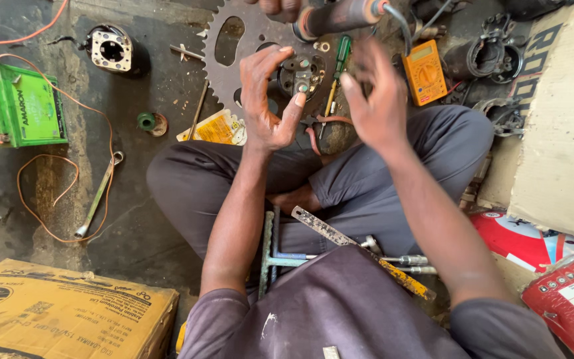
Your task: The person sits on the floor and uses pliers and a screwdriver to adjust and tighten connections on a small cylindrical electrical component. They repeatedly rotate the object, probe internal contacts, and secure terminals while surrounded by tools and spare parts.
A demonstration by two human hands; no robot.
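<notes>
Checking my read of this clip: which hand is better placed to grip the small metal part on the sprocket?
Probably the left hand: its fingers curl open right beside the small metal part on the sprocket. The right hand hovers farther off, blurred.

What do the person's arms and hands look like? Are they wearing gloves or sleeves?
No gloves: the left hand and right hand are bare, with no rings or watch showing. Both forearms are uncovered. Short, faded purple-grey shirt sleeves end above the elbows.

Both hands hover open over the sprocket [234,60]. Left hand [267,100] nears the small metal part [302,74]; right hand [377,100] beside the screwdriver [337,73].
</notes>
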